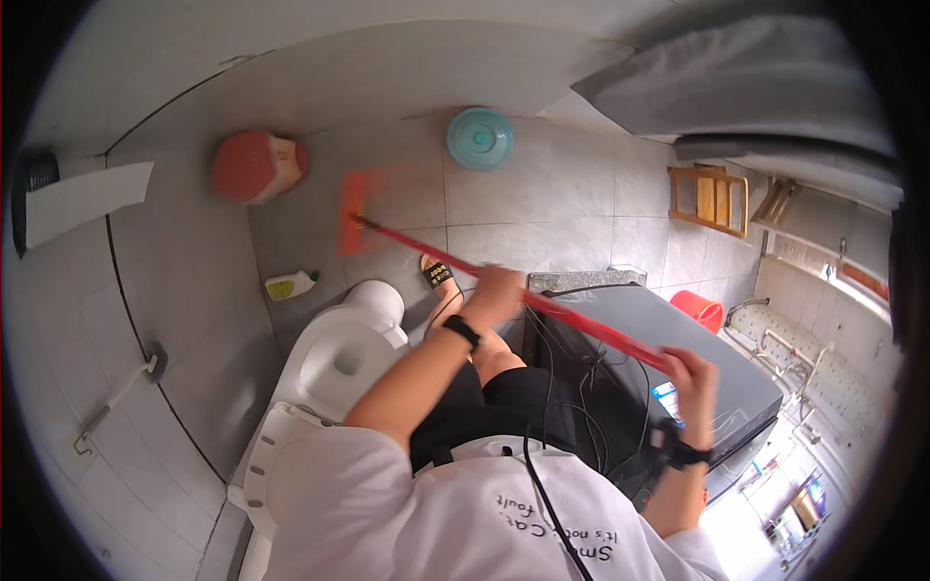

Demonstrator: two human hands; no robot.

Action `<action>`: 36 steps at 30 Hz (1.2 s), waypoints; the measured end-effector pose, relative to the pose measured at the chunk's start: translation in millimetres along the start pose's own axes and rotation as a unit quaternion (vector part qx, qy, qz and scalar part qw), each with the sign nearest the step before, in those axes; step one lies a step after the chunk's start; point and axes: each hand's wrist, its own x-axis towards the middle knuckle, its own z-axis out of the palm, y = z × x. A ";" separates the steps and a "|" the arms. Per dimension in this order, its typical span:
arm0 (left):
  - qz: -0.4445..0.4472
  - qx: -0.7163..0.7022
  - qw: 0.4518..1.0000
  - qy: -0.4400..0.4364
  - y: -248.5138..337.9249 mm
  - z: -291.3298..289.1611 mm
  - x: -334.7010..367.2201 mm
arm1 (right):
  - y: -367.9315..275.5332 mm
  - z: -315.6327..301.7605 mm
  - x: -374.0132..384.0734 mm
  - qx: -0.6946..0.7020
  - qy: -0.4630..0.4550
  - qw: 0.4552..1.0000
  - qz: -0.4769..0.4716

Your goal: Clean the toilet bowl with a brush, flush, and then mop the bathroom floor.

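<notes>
Left hand (pixel 497 298): clamping closed around the red handle (pixel 586 326) midway; right hand (pixel 691 380): gripping its upper end; directing blurred orange head (pixel 352 218) toward grey floor (pixel 562 179).

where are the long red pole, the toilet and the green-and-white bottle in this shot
long red pole (pixel 591 327): head view, on its shaft
toilet (pixel 322 365): head view, on the inside of its bowl
green-and-white bottle (pixel 287 286): head view, on its body
</notes>
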 end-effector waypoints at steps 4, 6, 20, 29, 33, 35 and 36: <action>-0.073 0.029 0.984 -0.158 -79.8 -10.3 -31.1 | 1.5 94.1 -7.5 -0.032 -0.051 0.997 -0.053; -0.025 -0.014 0.995 -0.094 -78.6 0.2 -28.1 | 5.6 83.7 -9.6 -0.017 -0.016 0.997 -0.072; 0.123 -0.218 0.968 -0.032 160.8 76.7 95.9 | -9.0 -98.1 -75.9 -0.119 0.226 0.965 -0.066; 0.157 -0.093 0.972 -0.150 117.7 57.1 91.4 | 43.8 -52.8 -77.5 0.051 0.239 0.969 0.036; 0.118 -0.075 0.974 -0.180 89.2 56.2 75.5 | 48.9 -30.1 -70.5 0.062 0.211 0.976 0.013; 0.103 -0.030 0.972 -0.208 83.4 56.0 68.5 | 58.0 -26.5 -67.5 0.056 0.204 0.977 0.025; 0.094 -0.033 0.972 -0.211 85.5 57.4 68.0 | 58.3 -30.7 -65.7 0.077 0.199 0.976 0.035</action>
